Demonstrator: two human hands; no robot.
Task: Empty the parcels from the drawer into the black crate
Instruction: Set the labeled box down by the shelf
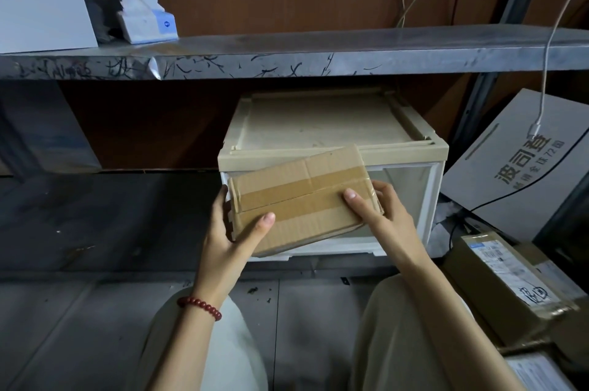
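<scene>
Knees in pale trousers fill the lower foreground, showing a person crouched directly in front of the drawer unit. Before the unit's front face, a taped cardboard parcel is held clear of every surface and tilted, its right end higher. The left hand clasps its left end, thumb across the top; the right hand clasps its right end, thumb also on top.

Step in hand, as judged: one parcel is out of the drawer and ready for transfer. The black crate is not in view, so the next move calls for turning away from the unit to find it, both hands keeping the parcel level. Whether more parcels remain inside cannot be told, since the parcel covers most of the unit's front.

Edges: the upper shelf overhangs just above the unit and limits lifting. A labelled carton and a leaning white carton crowd the unit's right, with a cable hanging there. Left of the unit, the lower shelf offers open room.
</scene>
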